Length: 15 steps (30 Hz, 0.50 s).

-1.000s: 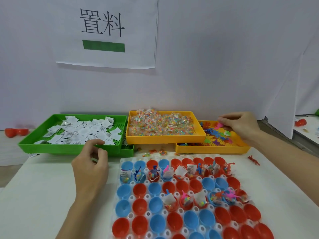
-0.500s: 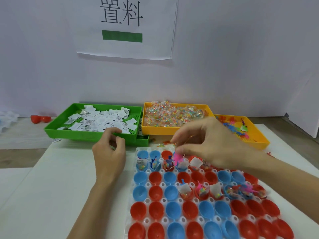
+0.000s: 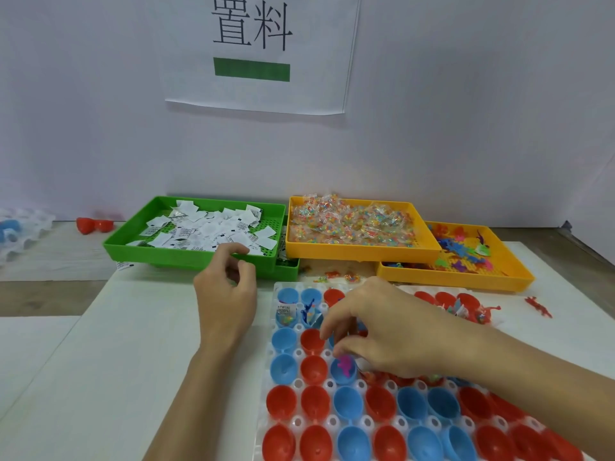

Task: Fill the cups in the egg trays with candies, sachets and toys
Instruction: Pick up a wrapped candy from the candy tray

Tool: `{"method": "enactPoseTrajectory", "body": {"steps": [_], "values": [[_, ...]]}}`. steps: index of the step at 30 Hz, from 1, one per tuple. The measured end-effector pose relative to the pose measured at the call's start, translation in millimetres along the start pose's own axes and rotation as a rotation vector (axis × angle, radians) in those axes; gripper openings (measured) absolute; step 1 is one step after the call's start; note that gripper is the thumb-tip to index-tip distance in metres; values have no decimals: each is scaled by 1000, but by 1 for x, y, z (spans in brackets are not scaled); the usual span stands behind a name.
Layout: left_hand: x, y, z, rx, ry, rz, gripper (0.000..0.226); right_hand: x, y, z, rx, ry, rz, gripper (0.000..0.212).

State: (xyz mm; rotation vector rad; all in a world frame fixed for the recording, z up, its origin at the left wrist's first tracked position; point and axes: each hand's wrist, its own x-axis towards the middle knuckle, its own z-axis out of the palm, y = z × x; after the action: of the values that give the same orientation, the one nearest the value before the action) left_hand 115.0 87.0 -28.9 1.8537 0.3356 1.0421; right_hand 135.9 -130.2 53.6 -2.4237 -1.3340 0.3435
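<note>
A clear egg tray (image 3: 266,387) of red and blue cups lies in front of me; several far cups hold sachets, candies and toys. My right hand (image 3: 382,334) hovers over the tray's left part, its thumb and fingertips pinching a pink toy (image 3: 344,367) that sits down inside a blue cup (image 3: 342,377) in the third column. My left hand (image 3: 226,301) hangs loosely curled with nothing visible in it, left of the egg tray and just before the green tray (image 3: 186,257) of white sachets (image 3: 213,229). Behind stand a yellow tray of candies (image 3: 352,224) and a yellow tray of toys (image 3: 466,251).
A red toy (image 3: 539,306) lies loose on the white table to the right. Red cup halves (image 3: 93,224) and another clear tray (image 3: 20,227) sit far left. A white wall with a paper sign (image 3: 256,51) closes off the back.
My right hand came from the toy tray with the pink toy and lowered it to a blue cup. My view shifted left and closer. The left hand stayed put.
</note>
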Motion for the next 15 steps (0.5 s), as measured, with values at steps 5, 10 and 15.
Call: {"method": "enactPoseTrajectory", "body": {"steps": [5,10,15], "values": [[0,0,0,3,-2,3,19,0,2,-2,-108,50,-31,22],[0,1,-1,-9,-2,-7,19,24,37,-23,-10,308,79,15],[-1,1,-1,-12,-2,-19,20,62,103,-40,-8,539,402,25]]}}
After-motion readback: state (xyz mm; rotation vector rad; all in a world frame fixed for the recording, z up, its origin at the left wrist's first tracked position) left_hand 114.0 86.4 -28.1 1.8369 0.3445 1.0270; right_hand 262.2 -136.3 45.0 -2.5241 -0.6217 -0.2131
